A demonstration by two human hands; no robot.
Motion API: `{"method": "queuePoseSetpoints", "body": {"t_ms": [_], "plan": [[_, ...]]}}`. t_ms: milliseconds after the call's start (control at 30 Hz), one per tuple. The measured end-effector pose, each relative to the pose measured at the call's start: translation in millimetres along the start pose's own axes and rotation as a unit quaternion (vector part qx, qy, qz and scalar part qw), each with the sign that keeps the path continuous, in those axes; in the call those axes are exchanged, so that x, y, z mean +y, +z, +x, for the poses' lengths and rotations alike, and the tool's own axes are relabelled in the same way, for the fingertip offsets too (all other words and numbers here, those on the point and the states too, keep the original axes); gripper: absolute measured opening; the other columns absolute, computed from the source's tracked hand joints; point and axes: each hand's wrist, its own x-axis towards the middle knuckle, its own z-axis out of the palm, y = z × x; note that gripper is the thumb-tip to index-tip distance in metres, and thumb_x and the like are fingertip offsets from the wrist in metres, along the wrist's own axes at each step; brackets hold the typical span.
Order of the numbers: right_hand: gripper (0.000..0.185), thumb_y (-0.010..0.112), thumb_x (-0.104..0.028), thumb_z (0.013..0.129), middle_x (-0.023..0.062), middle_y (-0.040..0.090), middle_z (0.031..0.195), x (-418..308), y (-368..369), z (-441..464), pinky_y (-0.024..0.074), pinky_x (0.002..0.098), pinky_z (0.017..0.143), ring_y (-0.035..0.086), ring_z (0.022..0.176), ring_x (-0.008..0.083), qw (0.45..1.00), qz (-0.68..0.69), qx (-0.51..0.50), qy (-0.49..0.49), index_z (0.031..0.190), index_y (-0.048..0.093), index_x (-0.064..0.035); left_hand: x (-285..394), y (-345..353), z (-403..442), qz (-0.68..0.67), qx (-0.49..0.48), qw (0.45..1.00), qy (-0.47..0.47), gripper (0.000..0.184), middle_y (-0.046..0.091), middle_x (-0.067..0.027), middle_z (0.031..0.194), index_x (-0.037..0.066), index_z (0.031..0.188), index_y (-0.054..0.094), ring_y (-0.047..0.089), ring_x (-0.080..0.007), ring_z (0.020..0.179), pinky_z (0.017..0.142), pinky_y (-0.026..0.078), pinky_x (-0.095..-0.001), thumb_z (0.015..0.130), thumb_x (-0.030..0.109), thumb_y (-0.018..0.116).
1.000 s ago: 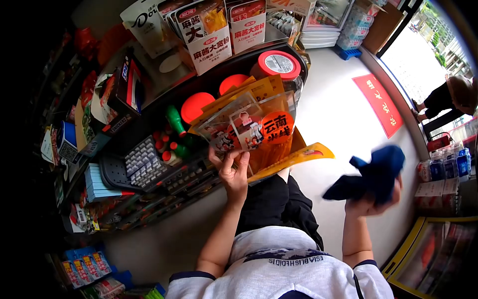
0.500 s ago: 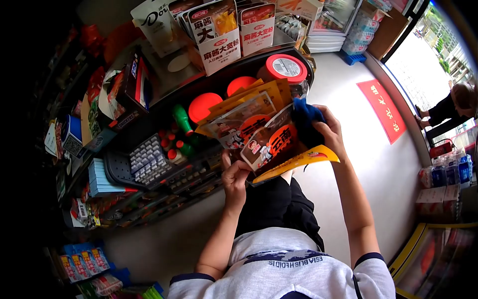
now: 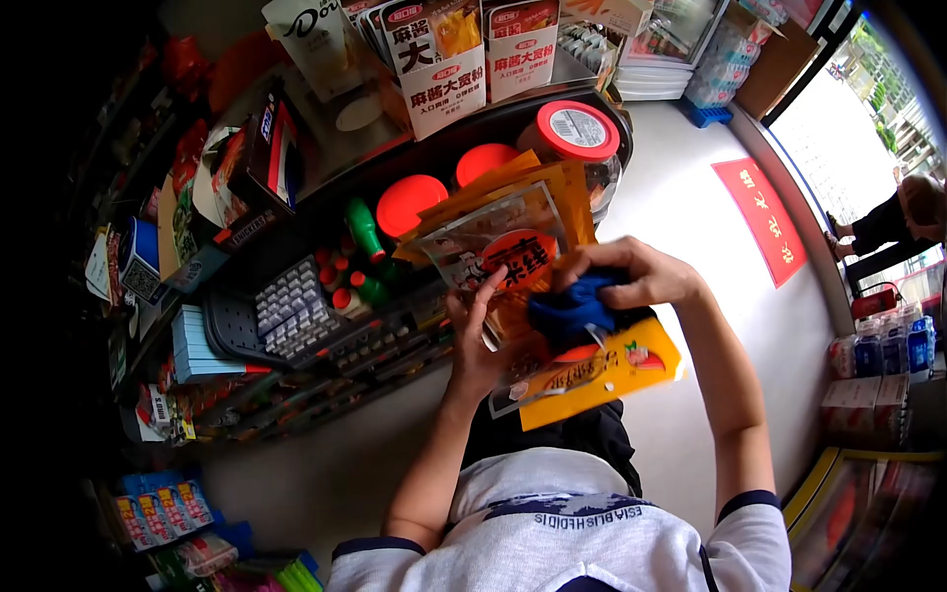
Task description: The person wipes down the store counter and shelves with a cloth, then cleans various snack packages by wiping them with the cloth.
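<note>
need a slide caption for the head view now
Blue cloth in the right grip, packets in the left grip, near red-lidded tubs.

Blue cloth (image 3: 582, 308), bunched in the right hand (image 3: 641, 274), hid part of the packets (image 3: 493, 225) behind it. The near yellow packet (image 3: 639, 367) was partly blurred. At far left, the top edge cut off a white pouch (image 3: 314, 44); fine lettering on the lid label (image 3: 577, 128) was too small to read.

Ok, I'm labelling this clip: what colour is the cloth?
The cloth is dark blue, best seen in the head view.
</note>
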Motion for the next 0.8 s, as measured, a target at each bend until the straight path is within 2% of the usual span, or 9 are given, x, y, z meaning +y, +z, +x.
{"method": "queuePoseSetpoints", "body": {"t_ms": [67, 133, 233, 300, 367, 433, 500, 700, 800], "plan": [[0.034, 0.058, 0.002, 0.071, 0.0100, 0.062, 0.111, -9.9, 7.6, 19.3, 0.0429, 0.0322, 0.097, 0.057, 0.109, 0.0236, 0.994, -0.040, 0.031, -0.094, 0.104, 0.064, -0.0014, -10.6, -8.4, -0.7, 0.123, -0.024, 0.991, 0.050, 0.065, 0.033, -0.0114, 0.123, 0.016, 0.127, 0.056, 0.041, -0.0290, 0.119, 0.102, 0.035, -0.0393, 0.069, 0.018, 0.084], [0.034, 0.062, 0.001, 0.071, 0.0122, 0.060, 0.115, -9.5, 11.3, 38.1, 0.0424, 0.0364, 0.099, 0.056, 0.111, 0.0278, 0.980, -0.130, 0.001, -0.153, 0.105, 0.066, -0.0033, -13.8, -13.2, -0.7, 0.205, -0.043, 0.973, 0.095, 0.047, 0.038, -0.0109, 0.120, 0.014, 0.118, 0.062, 0.044, -0.0302, 0.114, 0.100, 0.035, -0.0386, 0.074, 0.014, 0.079], [0.037, 0.070, -0.002, 0.069, 0.0137, 0.059, 0.119, 3.3, 18.8, 58.9, 0.0416, 0.0411, 0.101, 0.053, 0.115, 0.0328, 0.929, -0.287, -0.098, -0.213, 0.106, 0.067, -0.0052, -29.7, -6.7, -2.1, 0.102, 0.003, 0.994, 0.042, 0.043, 0.043, -0.0110, 0.114, 0.011, 0.117, 0.062, 0.046, -0.0288, 0.107, 0.095, 0.037, -0.0390, 0.076, 0.012, 0.076], [0.033, 0.069, -0.008, 0.068, 0.0057, 0.060, 0.116, 6.6, 19.8, 63.7, 0.0453, 0.0352, 0.095, 0.052, 0.110, 0.0269, 0.861, -0.426, -0.079, -0.266, 0.100, 0.068, -0.0077, -48.6, 1.6, -2.3, -0.028, 0.057, 0.998, -0.003, 0.042, 0.046, -0.0118, 0.109, 0.009, 0.116, 0.061, 0.047, -0.0284, 0.101, 0.090, 0.039, -0.0396, 0.076, 0.008, 0.073], [0.029, 0.069, -0.013, 0.067, 0.0032, 0.061, 0.112, 12.4, 11.2, 71.8, 0.0464, 0.0332, 0.093, 0.052, 0.107, 0.0247, 0.795, -0.522, -0.046, -0.307, 0.096, 0.070, -0.0098, -57.6, -9.6, -1.0, 0.148, 0.030, 0.983, 0.101, 0.041, 0.046, -0.0130, 0.109, 0.008, 0.114, 0.063, 0.047, -0.0295, 0.100, 0.087, 0.040, -0.0394, 0.074, 0.003, 0.072], [0.023, 0.065, -0.015, 0.069, 0.0037, 0.060, 0.110, 15.6, -1.0, 73.3, 0.0487, 0.0336, 0.090, 0.051, 0.107, 0.0243, 0.710, -0.627, 0.005, -0.322, 0.091, 0.071, -0.0104, -28.1, 5.4, 5.1, 0.091, 0.115, 0.989, 0.023, 0.040, 0.045, -0.0108, 0.107, 0.012, 0.104, 0.070, 0.044, -0.0283, 0.103, 0.083, 0.042, -0.0349, 0.069, -0.008, 0.064], [0.030, 0.067, -0.009, 0.069, 0.0075, 0.059, 0.116, 12.9, -12.4, 72.4, 0.0490, 0.0391, 0.094, 0.052, 0.112, 0.0265, 0.717, -0.621, 0.103, -0.299, 0.099, 0.070, -0.0072, -23.7, 4.4, 6.0, 0.258, 0.089, 0.959, 0.080, 0.044, 0.045, -0.0092, 0.106, 0.014, 0.100, 0.072, 0.042, -0.0276, 0.105, 0.082, 0.041, -0.0329, 0.067, -0.012, 0.061], [0.029, 0.065, -0.009, 0.072, 0.0084, 0.058, 0.115, 11.4, -24.9, 48.4, 0.0492, 0.0378, 0.089, 0.050, 0.109, 0.0288, 0.670, -0.675, 0.269, -0.151, 0.101, 0.069, -0.0065, -28.5, 9.3, 2.0, 0.227, 0.103, 0.966, 0.073, 0.048, 0.048, -0.0064, 0.097, 0.014, 0.104, 0.071, 0.041, -0.0248, 0.104, 0.081, 0.041, -0.0323, 0.067, -0.013, 0.060], [0.035, 0.067, 0.002, 0.064, 0.0090, 0.059, 0.112, -3.5, -17.2, 25.1, 0.0485, 0.0402, 0.088, 0.052, 0.104, 0.0322, 0.768, -0.562, 0.258, -0.164, 0.098, 0.069, -0.0078, -42.4, 6.7, -2.2, 0.096, 0.090, 0.991, 0.009, 0.038, 0.050, -0.0056, 0.095, 0.012, 0.103, 0.071, 0.041, -0.0234, 0.106, 0.084, 0.040, -0.0310, 0.071, -0.008, 0.065]]}}
